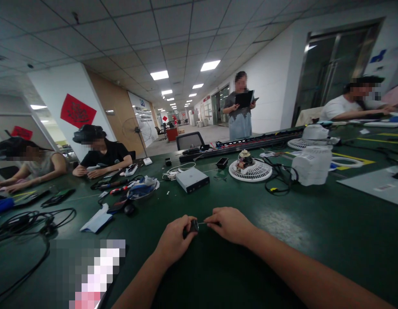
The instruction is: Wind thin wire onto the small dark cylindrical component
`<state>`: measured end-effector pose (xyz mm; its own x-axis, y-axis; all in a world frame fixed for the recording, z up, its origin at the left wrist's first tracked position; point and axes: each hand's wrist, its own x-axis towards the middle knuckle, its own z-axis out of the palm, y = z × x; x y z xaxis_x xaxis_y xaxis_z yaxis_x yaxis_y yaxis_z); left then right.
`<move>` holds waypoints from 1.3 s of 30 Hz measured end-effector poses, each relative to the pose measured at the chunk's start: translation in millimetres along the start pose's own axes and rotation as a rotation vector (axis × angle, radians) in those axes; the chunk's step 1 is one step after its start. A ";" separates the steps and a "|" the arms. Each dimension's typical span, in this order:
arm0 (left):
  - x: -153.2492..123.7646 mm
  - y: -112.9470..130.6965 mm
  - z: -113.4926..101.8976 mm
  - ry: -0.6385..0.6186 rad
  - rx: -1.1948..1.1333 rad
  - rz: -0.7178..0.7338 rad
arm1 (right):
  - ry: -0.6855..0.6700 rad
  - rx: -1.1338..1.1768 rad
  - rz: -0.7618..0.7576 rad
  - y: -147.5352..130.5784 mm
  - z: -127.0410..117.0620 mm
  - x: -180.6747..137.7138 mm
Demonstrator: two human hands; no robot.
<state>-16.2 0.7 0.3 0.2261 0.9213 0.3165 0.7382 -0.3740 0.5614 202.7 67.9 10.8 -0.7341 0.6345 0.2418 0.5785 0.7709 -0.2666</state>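
Over the near middle of the green table, my left hand [174, 238] is closed round a small black round part [194, 226], whose kind I cannot make out. My right hand [231, 225] pinches a thin metal rod [202, 223], and its tip points at the open-looking face of the black part. Whether the tip touches the part is too small to tell. Any handle of the rod is hidden in the fingers. A grey optical disc drive [192, 180] lies beyond both hands.
Right of the drive are a white fan grille with a motor [250, 171], black cables [277, 178] and a white housing [312, 166]. A folded blue-white cloth [97, 219] and coiled cables [28, 225] lie left. Several people sit around; one person [240, 107] stands beyond the table.
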 end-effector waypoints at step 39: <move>0.3 3.7 -2.2 -0.078 0.084 -0.051 | -0.005 0.190 -0.079 2.7 -1.0 -0.3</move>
<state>-14.9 -0.6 4.1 0.2329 0.9456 0.2270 0.7998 -0.3190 0.5085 204.8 69.8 11.0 -0.7767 0.5718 0.2641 0.4419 0.7935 -0.4184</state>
